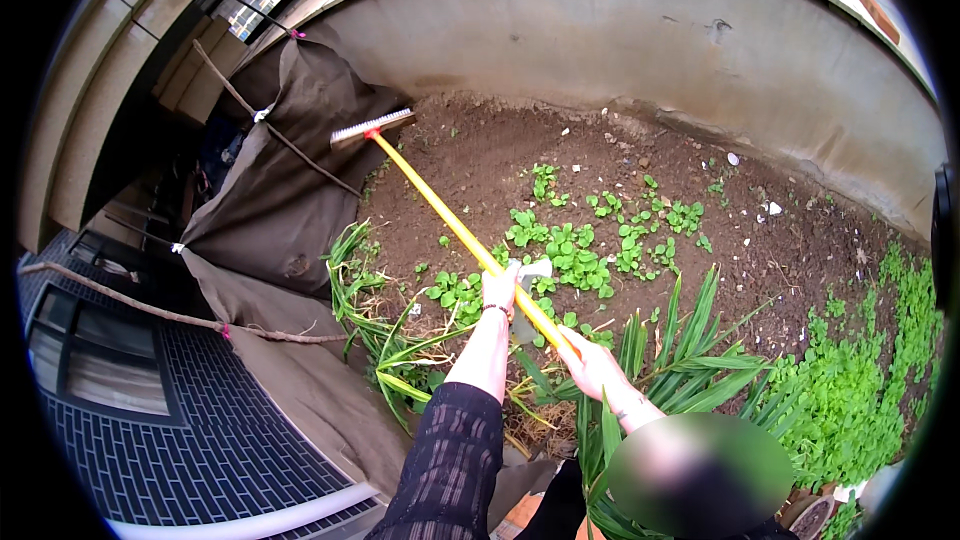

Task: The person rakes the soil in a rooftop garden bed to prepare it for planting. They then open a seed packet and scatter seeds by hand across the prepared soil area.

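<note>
Both hands grip a long-handled brush; its yellow pole (440, 207) slants from my lower right up to the far left. At the far end a red socket joins a wooden head (398, 120) with pale bristles, beside the brown cloth fence and over bare soil. My left hand (501, 286) is wrapped round the middle of the pole, with a bracelet on the wrist. Nearer to me, my right hand (594, 368) closes round the pole's lower part. A greyish-white thing (534, 269) shows beside my left hand; its kind I cannot make out. A blurred patch hides my right forearm.
Leafy seedlings (572, 255) grow in the soil (470, 155). Long-bladed plants (700, 370) stand near my right arm, with dense greens (835, 400) farther right. A concrete wall (620, 30) bounds the back. Brown cloth (270, 170) tied to sticks lines the left.
</note>
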